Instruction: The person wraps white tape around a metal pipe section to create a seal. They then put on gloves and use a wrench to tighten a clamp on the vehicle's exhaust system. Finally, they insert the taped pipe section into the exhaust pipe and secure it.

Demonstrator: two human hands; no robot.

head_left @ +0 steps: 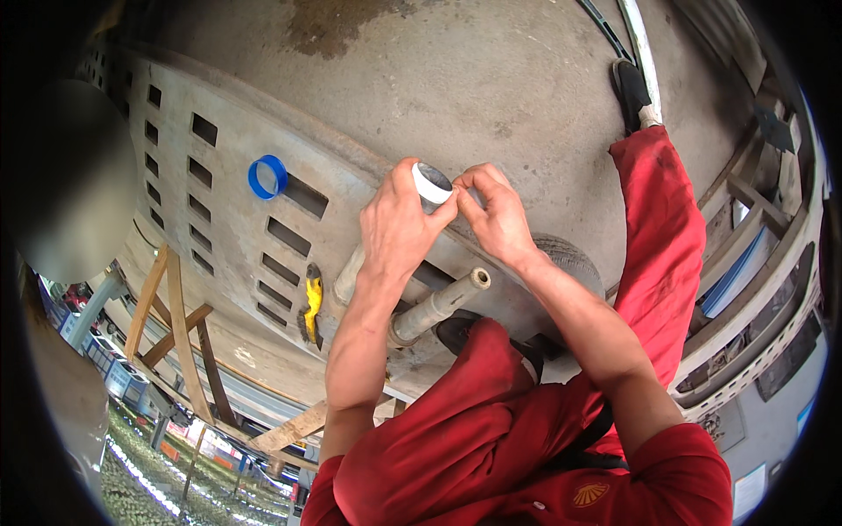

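The slotted metal panel (237,254) is the largest thing here, slanting across the concrete floor (491,96). Near the person's knee a grey pipe (434,307) lies with its open end toward the upper right.

Of the 2 hands, the left hand (395,210) curls round a white ring (429,188), index finger on its far-left side and thumb at its near-right side. The right hand (495,215) is drawn narrow, thumb and finger close together at the ring's right edge; whether they pinch that edge or something thin on it, I cannot tell.

The white ring is held above the panel's far edge. Its mouth faces up and tips a little away to the right; the axis through it therefore runs steeply, nearer upright than flat. It looks short for its width, though fingers hide its lower part. It should be light, with a wall stiff enough for a finger-and-thumb hold, smooth and perhaps slightly slippery, unlikely to break. The outer wall seems the best place to grip, at 2 opposite sides, leaving the mouth clear.

On the panel lie a yellow-handled tool (313,298), lengthwise toward the person, and a smaller blue ring (278,174).
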